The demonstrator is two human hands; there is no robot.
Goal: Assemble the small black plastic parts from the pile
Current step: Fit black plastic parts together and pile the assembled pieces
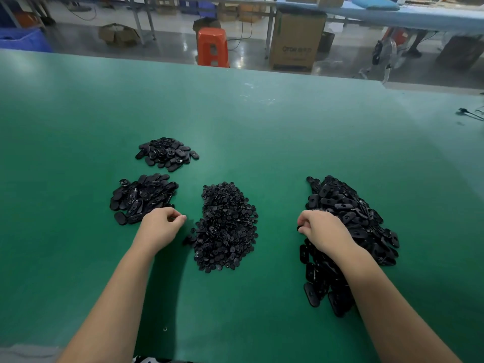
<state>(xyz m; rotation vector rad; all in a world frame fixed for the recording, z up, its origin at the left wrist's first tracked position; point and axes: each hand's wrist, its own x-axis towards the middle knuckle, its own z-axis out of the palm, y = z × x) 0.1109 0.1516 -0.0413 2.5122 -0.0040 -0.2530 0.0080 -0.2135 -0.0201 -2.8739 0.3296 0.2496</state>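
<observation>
Four heaps of black plastic parts lie on the green table (235, 132). A large heap of oval parts (348, 221) is at the right, a heap of small round parts (226, 226) in the middle, a heap of oval parts (142, 197) at the left and a smaller heap (167, 153) behind it. My left hand (159, 226) hovers between the left and middle heaps with fingers curled; whether it holds a part is hidden. My right hand (319, 231) lies on the left edge of the large heap, fingers curled round a dark part.
One tiny part (165, 329) lies alone near the table's front edge. A black tool (468, 112) rests at the far right edge. Beyond the table stand an orange stool (212, 47) and a cardboard box (294, 40) on the floor.
</observation>
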